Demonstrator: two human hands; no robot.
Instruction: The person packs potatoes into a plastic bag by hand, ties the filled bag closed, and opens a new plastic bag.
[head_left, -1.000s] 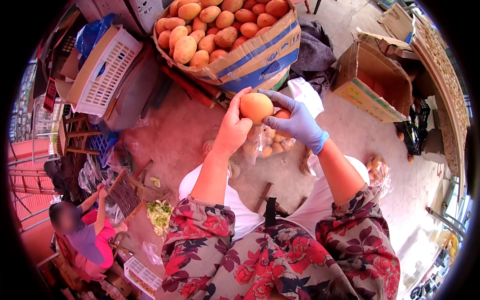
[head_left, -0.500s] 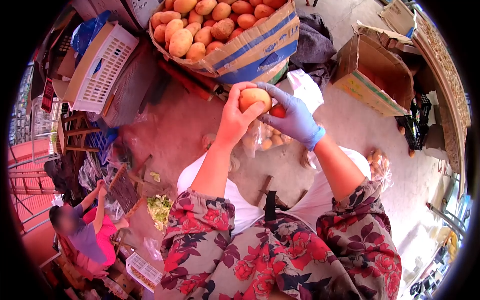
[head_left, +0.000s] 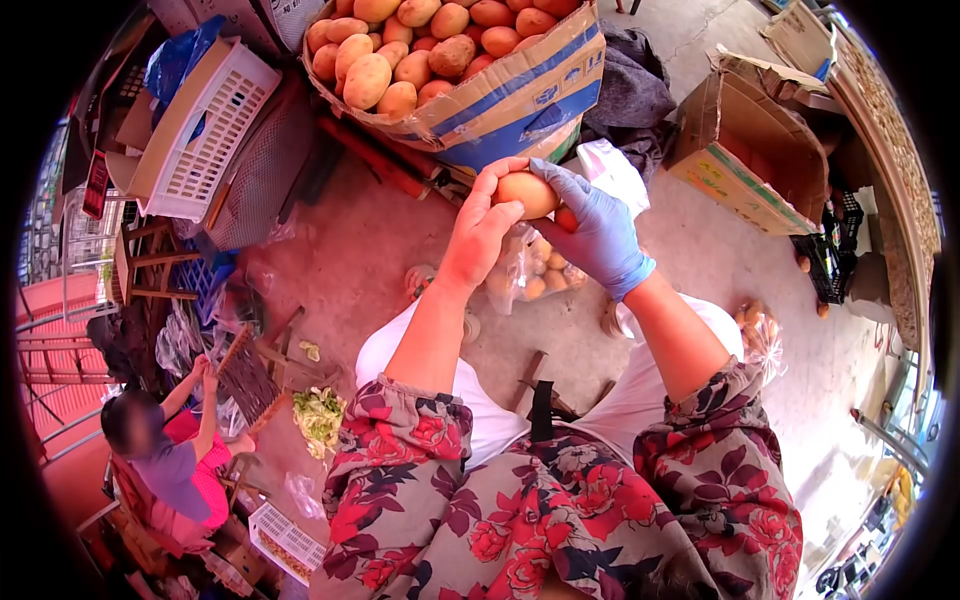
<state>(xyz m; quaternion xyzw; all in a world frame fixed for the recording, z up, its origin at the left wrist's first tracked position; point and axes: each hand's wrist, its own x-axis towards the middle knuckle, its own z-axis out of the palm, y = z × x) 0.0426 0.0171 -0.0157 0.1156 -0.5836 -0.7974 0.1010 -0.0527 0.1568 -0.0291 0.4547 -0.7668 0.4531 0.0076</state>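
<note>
My bare left hand (head_left: 480,236) is closed round a potato (head_left: 527,194), thumb on its near side. My right hand (head_left: 602,236), in a blue glove, has its fingertips against the right end of that potato. A second, redder potato (head_left: 566,218) shows partly in the right palm, under the gloved fingers. Just behind the right hand is a crumpled white sheet or bag (head_left: 612,176); what supports it is hidden. Below my hands, between my knees, a clear plastic bag (head_left: 520,275) holds several potatoes.
A large carton (head_left: 500,108) heaped with potatoes stands ahead. An opened carton (head_left: 745,187) is at the right, near a black crate (head_left: 832,262). A white plastic basket (head_left: 215,128) lies left. Another person (head_left: 180,465) sits lower left, near leafy scraps (head_left: 319,420). A bagged bundle (head_left: 762,345) lies right.
Both hands have shifted slightly right with the potato, which now lies more sideways. The gloved fingers have moved further over its right end. The seated person has moved slightly.
</note>
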